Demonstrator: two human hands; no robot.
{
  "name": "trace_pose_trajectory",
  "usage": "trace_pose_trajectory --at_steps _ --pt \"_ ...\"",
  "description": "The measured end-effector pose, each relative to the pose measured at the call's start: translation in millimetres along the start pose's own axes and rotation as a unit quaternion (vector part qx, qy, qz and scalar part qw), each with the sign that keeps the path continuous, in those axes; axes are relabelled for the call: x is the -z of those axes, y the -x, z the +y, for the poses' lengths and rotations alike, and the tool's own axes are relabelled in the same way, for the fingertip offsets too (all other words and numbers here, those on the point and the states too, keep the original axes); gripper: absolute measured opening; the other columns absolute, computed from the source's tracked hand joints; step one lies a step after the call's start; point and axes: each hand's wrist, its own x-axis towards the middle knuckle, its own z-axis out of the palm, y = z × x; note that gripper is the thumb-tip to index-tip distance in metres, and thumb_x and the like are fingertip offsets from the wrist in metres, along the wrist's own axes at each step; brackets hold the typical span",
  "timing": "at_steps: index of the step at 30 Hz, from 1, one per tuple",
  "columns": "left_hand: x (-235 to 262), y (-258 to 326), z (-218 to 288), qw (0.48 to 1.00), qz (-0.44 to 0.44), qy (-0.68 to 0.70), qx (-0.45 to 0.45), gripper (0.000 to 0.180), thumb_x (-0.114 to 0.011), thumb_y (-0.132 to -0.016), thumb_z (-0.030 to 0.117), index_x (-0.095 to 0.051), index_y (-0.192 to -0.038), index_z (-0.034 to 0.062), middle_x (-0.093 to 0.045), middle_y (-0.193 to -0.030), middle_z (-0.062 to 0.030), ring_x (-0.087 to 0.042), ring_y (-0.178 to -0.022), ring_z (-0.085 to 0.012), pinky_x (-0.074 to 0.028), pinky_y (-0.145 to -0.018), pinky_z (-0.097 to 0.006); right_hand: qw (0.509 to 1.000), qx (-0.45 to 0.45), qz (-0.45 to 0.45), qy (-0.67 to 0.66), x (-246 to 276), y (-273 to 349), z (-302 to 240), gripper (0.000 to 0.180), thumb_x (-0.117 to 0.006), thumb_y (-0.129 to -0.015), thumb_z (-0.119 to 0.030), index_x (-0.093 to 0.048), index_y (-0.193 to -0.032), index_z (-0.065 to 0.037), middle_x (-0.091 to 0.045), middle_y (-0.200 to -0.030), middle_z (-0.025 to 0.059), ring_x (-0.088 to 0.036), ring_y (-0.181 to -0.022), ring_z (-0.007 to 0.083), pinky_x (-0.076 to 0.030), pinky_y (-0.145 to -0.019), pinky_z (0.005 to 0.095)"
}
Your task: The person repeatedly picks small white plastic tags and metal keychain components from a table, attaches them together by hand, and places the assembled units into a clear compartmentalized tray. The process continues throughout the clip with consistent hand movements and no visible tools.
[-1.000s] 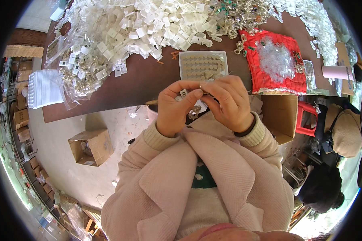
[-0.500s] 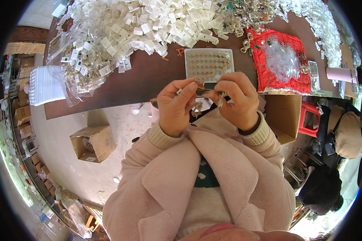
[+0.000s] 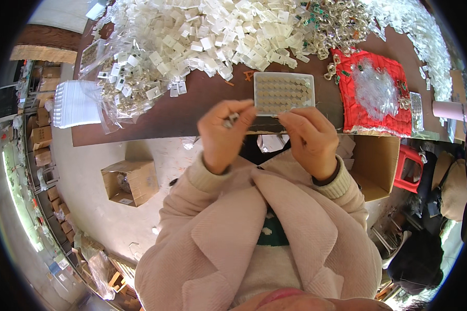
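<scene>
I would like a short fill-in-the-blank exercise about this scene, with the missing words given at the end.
1. The left hand pinches a small ____ part between its fingertips.
2. The clear tray of round pieces lies on a ____ table.
3. To the right of the tray lies a ____ quilted cloth.
4. The right hand is held just ____ the tray in the picture.

Missing words: metal; brown; red; below

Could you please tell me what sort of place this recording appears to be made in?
Probably a small workshop for hand assembly or packing. A brown worktable carries a big heap of small white parts, a tray of round pieces lies near the hands, and cardboard boxes stand on the floor.
</scene>
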Motion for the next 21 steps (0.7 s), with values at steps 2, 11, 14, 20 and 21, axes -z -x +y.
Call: trace_pose_trajectory --at_steps 2,11,14,20,21 --pt "17 -25 -4 0.984 0.036 -0.153 -0.081 0.02 -0.077 -0.084 0.007 -0.073 -0.102 0.0 -0.072 -0.084 -0.0065 -0.064 -0.074 -0.0107 -0.049 -0.068 -0.024 0.997 -0.052 0.007 -0.05 1 1 0 0.02 -0.071 -0.083 0.01 -0.071 -0.099 -0.002 -0.067 -0.088 0.0118 -0.066 -0.072 0.0217 -0.053 -0.062 0.029" --pt "30 -72 -35 0.934 -0.019 -0.328 -0.143 0.015 -0.073 -0.085 0.009 -0.071 -0.098 0.0033 -0.071 -0.088 -0.0115 -0.068 -0.077 -0.0211 -0.051 -0.072 -0.028 0.996 -0.048 0.001 -0.071 2 5 4 0.017 -0.074 -0.082 0.006 -0.07 -0.098 -0.001 -0.067 -0.087 0.0119 -0.067 -0.075 0.0241 -0.053 -0.066 0.0308" --pt "38 -66 -28 0.972 -0.026 -0.207 -0.107 0.013 -0.072 -0.087 0.007 -0.07 -0.098 0.0019 -0.072 -0.088 -0.008 -0.068 -0.079 -0.0158 -0.051 -0.072 -0.027 0.993 -0.074 0.001 -0.091 4 6 4 0.017 -0.073 -0.083 0.006 -0.07 -0.097 -0.001 -0.067 -0.087 0.0118 -0.067 -0.075 0.023 -0.053 -0.065 0.0304" --pt "40 -28 -4 0.998 -0.052 -0.008 0.029 0.004 -0.067 -0.09 -0.001 -0.067 -0.095 -0.0011 -0.07 -0.091 -0.0035 -0.061 -0.078 -0.0073 -0.05 -0.071 -0.023 0.911 -0.275 0.01 -0.308 -9 -2 1 0.017 -0.069 -0.083 0.01 -0.069 -0.098 0.001 -0.068 -0.089 0.011 -0.067 -0.076 0.0217 -0.054 -0.066 0.0292" --pt "37 -21 -1 0.995 -0.092 -0.021 -0.012 0.007 -0.067 -0.091 0.0 -0.067 -0.098 -0.0006 -0.07 -0.092 -0.005 -0.058 -0.073 -0.0068 -0.047 -0.066 -0.022 0.928 -0.228 0.04 -0.293 -12 -4 0 0.019 -0.07 -0.083 0.01 -0.07 -0.099 0.0 -0.069 -0.09 0.0107 -0.067 -0.075 0.0208 -0.054 -0.066 0.0285"
